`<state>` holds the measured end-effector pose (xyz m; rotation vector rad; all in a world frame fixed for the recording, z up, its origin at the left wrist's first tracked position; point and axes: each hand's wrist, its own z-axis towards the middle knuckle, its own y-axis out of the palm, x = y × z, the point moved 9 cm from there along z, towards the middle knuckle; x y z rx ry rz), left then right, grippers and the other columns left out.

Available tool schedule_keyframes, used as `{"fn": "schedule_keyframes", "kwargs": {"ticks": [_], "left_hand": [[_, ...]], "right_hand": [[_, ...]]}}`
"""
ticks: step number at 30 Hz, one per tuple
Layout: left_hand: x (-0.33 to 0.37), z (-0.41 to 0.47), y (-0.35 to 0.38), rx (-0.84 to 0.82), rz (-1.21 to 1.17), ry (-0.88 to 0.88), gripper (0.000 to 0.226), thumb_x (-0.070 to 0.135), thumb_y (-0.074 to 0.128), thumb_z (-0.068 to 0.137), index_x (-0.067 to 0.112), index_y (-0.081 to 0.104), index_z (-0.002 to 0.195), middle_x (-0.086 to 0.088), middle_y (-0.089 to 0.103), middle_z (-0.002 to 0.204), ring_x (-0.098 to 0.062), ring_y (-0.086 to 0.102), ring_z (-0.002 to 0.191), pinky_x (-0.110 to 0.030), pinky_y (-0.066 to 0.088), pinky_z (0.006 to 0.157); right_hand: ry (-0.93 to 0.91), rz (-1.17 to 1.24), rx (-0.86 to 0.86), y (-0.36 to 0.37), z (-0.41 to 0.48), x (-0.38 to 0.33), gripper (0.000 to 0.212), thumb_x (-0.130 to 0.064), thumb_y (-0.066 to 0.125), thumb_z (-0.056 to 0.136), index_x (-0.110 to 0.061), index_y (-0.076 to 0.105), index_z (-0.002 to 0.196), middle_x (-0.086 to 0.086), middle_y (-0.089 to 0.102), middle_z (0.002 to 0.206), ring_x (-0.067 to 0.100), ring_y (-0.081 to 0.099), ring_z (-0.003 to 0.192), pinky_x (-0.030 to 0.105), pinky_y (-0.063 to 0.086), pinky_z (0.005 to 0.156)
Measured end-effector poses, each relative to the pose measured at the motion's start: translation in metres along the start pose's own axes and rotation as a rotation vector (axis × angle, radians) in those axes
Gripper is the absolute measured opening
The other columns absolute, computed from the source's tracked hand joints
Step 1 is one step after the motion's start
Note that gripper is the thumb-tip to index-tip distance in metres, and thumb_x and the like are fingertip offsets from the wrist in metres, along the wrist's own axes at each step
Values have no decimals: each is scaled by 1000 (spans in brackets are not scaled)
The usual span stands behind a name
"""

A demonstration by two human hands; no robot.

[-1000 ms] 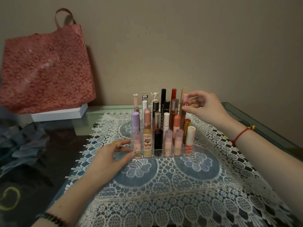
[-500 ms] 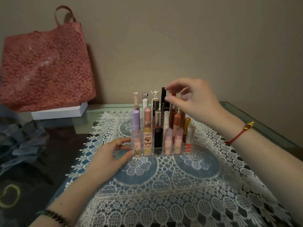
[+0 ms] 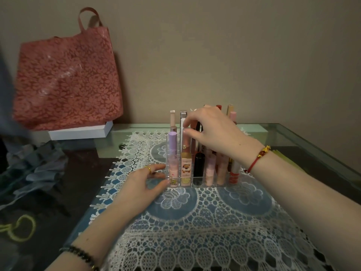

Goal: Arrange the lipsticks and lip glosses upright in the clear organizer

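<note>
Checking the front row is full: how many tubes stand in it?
6, left to right: pink cartoon tube, cream bear tube, black tube, two pale pink tubes, red-and-white tube. None look hidden.

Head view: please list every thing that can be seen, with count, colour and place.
organizer: one, clear, on the lace cloth, centre
tubes: many, exact count unclear; pink, purple, black, red, white; upright in the organizer
lace cloth: one, white over blue, on the glass table
glass table: one, clear greenish top
bag: one, red floral, against the wall, far left
box: one, white, under the bag
grey cloth: one, crumpled, left
left hand: gold ring, touching the organizer's front left corner
right hand: red bracelet at the wrist, fingers on tubes at the back
</note>
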<state>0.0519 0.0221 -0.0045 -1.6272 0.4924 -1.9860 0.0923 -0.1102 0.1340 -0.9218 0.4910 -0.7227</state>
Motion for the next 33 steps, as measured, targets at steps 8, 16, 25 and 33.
{"fn": "schedule_keyframes", "kwargs": {"ticks": [8, 16, 25, 33], "left_hand": [[1, 1, 1, 1, -11, 19, 45, 30, 67, 77, 29, 53, 119, 16, 64, 100, 7, 63, 73, -9, 51, 60], [2, 1, 0, 16, 9, 20, 46, 32, 67, 77, 31, 52, 120, 22, 62, 95, 14, 58, 77, 1, 42, 55], [1, 2, 0, 21, 6, 31, 46, 31, 67, 77, 31, 52, 120, 20, 63, 96, 9, 59, 84, -4, 44, 56], [0, 3, 1, 16, 5, 36, 45, 32, 67, 77, 32, 52, 119, 18, 64, 98, 7, 62, 76, -6, 48, 57]], "right_hand": [[39, 103, -9, 1, 1, 2, 14, -26, 58, 83, -21, 68, 93, -5, 68, 89, 9, 57, 86, 31, 47, 80], [39, 123, -9, 0, 0, 2, 14, -23, 58, 84, -21, 68, 94, -6, 68, 90, 6, 57, 83, 27, 48, 78], [66, 136, -21, 0, -4, 5, 15, -27, 58, 84, -22, 66, 96, -5, 67, 93, 9, 57, 88, 30, 48, 81], [97, 305, 243, -62, -28, -4, 13, -25, 62, 82, -29, 65, 94, -16, 64, 84, 0, 53, 74, 9, 40, 64]]}}
